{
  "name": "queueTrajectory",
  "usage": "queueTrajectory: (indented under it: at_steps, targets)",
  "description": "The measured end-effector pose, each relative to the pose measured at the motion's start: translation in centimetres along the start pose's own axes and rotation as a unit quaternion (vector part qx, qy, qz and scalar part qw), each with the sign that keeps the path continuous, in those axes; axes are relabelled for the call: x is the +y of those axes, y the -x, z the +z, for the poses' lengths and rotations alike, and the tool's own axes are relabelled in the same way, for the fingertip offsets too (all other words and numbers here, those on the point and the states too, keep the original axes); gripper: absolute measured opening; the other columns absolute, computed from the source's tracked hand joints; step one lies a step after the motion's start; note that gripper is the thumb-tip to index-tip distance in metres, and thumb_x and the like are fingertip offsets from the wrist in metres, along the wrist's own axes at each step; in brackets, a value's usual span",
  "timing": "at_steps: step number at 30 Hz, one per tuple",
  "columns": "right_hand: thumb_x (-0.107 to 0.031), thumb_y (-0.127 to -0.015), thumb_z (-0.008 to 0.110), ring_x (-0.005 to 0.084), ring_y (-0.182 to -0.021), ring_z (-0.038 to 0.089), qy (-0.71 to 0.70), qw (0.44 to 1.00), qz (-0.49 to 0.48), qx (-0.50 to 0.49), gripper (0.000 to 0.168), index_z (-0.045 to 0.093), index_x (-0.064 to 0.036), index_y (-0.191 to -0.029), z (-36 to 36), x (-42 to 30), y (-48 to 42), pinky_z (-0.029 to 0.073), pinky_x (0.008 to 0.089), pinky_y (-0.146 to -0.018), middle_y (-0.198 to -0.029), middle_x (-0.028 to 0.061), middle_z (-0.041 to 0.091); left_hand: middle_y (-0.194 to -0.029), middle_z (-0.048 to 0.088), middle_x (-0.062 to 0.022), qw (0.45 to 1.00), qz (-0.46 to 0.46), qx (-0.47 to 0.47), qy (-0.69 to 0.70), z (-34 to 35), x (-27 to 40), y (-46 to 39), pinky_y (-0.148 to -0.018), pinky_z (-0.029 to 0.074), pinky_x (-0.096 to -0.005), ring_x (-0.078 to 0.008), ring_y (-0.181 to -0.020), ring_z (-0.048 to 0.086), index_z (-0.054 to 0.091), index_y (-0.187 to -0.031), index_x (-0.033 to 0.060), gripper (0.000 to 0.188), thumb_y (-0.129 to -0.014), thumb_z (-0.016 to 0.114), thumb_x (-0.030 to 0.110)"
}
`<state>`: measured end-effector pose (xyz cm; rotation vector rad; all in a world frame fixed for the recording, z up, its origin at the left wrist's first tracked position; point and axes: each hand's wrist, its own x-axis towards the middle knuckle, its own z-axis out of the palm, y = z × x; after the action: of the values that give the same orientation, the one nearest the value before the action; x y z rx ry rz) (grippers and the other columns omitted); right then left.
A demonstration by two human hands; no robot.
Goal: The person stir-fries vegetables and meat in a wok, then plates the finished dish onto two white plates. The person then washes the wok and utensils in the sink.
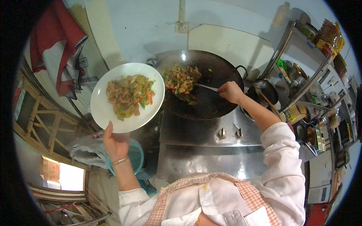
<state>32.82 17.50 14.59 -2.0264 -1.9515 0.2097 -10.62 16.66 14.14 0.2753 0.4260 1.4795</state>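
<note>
My left hand (117,142) holds a white plate (99,99) from below, its thumb over the near rim. Stir-fried meat with green and orange vegetable pieces (131,96) lies in the middle of the plate. In my right hand (231,92) is the handle of a metal spatula (208,87), which reaches left into a large dark wok (206,107). The spatula's head is hidden in more of the cooked food (181,80), heaped on the wok's left side. The plate stands apart from my right hand, left of the wok.
The wok sits on a stainless steel stove (192,132) with two knobs (230,132). A smaller dark pan (263,91) and a metal shelf rack (299,82) with jars and bowls stand right. Below my left arm are a teal bucket (138,155) and a plastic bag (87,151).
</note>
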Motion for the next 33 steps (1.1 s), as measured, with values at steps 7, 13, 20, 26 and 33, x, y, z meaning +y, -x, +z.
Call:
queueTrajectory:
  at_steps: [7, 13, 20, 26, 33]
  targets:
    - [-0.013, -0.063, 0.064, 0.0261, -0.070, 0.060, -0.065, 0.997, -0.008, 0.028, 0.020, 0.065, -0.006, -0.082, -3.5, -1.6, 1.3, 0.047, 0.0317, -0.064, -0.078, 0.0148, 0.061, -0.113, 0.048, -0.0110, 1.000, 0.007, -0.003, -0.012, 0.4, -0.5, -0.4, -0.086, 0.041, -0.0451, -0.0272, -0.104, 0.046, 0.041, -0.115, 0.0039, 0.042, -0.076, 0.055, 0.007]
    - [-0.005, -0.063, 0.062, 0.0174, -0.061, 0.060, -0.073, 0.993, -0.023, 0.092, 0.019, 0.063, 0.000, -0.082, -10.5, -6.1, 5.6, 0.046, 0.0275, -0.057, -0.069, 0.0155, 0.061, -0.111, 0.050, -0.0117, 0.998, -0.019, -0.036, -0.051, 0.5, -2.2, -1.0, -0.084, 0.043, -0.0452, -0.0260, -0.103, 0.048, 0.043, -0.112, 0.0037, 0.038, -0.075, 0.055, 0.007]
    - [-0.005, -0.068, 0.060, 0.0160, -0.056, 0.059, -0.019, 0.992, -0.069, 0.108, 0.017, 0.063, 0.000, -0.084, -14.5, -14.2, 8.4, 0.046, 0.0261, -0.054, -0.066, 0.0140, 0.061, -0.111, 0.049, -0.0105, 0.993, -0.087, -0.035, -0.064, 2.1, -5.5, -3.2, -0.086, 0.043, -0.0412, -0.0240, -0.102, 0.048, 0.042, -0.112, 0.0023, 0.039, -0.076, 0.056, 0.008]
    - [-0.011, -0.066, 0.059, 0.0192, -0.061, 0.055, 0.345, 0.893, -0.238, 0.163, 0.019, 0.061, -0.009, -0.086, -13.2, -16.5, 9.9, 0.045, 0.0304, -0.051, -0.067, 0.0061, 0.051, -0.104, 0.052, -0.0070, 0.983, -0.177, -0.049, -0.013, 2.9, -6.7, -3.6, -0.083, 0.045, -0.0361, -0.0193, -0.097, 0.050, 0.043, -0.110, 0.0035, 0.035, -0.078, 0.055, 0.010]
    - [-0.009, -0.064, 0.057, 0.0177, -0.064, 0.052, 0.452, 0.832, -0.233, 0.221, 0.023, 0.060, -0.011, -0.087, -15.3, -16.0, 9.5, 0.044, 0.0308, -0.052, -0.071, 0.0046, 0.049, -0.111, 0.049, -0.0081, 0.982, -0.173, -0.074, 0.020, 1.0, -7.2, -4.5, -0.083, 0.044, -0.0373, -0.0227, -0.102, 0.048, 0.040, -0.115, 0.0064, 0.041, -0.078, 0.054, 0.014]
